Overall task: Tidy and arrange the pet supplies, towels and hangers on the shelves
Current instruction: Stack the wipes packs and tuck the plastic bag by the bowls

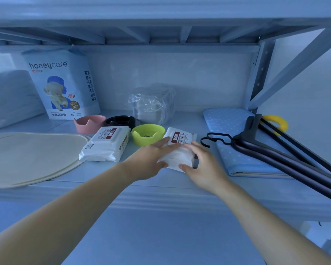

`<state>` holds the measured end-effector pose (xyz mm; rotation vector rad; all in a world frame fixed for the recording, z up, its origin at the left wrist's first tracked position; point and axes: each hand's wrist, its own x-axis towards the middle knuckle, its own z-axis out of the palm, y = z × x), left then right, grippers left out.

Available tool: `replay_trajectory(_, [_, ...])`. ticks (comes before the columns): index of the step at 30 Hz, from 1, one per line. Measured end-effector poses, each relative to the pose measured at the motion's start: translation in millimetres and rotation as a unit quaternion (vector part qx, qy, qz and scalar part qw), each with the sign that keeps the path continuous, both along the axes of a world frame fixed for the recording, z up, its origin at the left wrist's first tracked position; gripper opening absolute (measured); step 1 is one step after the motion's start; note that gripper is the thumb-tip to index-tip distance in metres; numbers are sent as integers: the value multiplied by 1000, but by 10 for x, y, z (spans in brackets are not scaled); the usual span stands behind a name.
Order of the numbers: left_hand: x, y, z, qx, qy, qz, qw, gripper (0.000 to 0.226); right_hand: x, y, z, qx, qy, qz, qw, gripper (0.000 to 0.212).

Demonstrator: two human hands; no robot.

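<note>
A white wipes pack with a red label (180,150) lies on the shelf (161,190) in the middle. My left hand (151,161) grips its left side and my right hand (203,165) grips its right side. A second, identical wipes pack (105,144) lies flat to the left. Behind them stand a pink bowl (89,123), a black bowl (120,121) and a green bowl (147,133). Black hangers (275,150) rest on a folded blue dotted towel (237,134) at the right.
A honeycare pad bag (62,85) stands at the back left beside a soft white pack (10,98). A beige mat (31,157) covers the left of the shelf. A clear plastic bundle (153,104) sits at the back. A yellow ring (277,121) lies behind the hangers.
</note>
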<state>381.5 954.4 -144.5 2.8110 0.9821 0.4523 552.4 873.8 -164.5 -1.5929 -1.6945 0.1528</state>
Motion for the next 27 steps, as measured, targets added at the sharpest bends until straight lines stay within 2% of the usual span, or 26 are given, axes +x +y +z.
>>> replay_trajectory(6, [-76,60,83,9,-24,-14,1000,60,-78,41,56,21,32,-27,999,51])
replay_trajectory(11, [-127,130,47,-4,0,-27,1000,65,-164,37,111,-2,-42,-56,998,42])
replay_trajectory(14, [-208,148,7,20,30,-36,999,61,-203,2,68,-22,-72,-81,994,44])
replay_trajectory(21, [-649,323,116,78,17,-9,997,55,-434,64,183,-3,-139,-86,986,51])
replay_trajectory(27, [-853,415,146,72,22,-3,997,54,-550,255,181,-14,-140,-116,983,38])
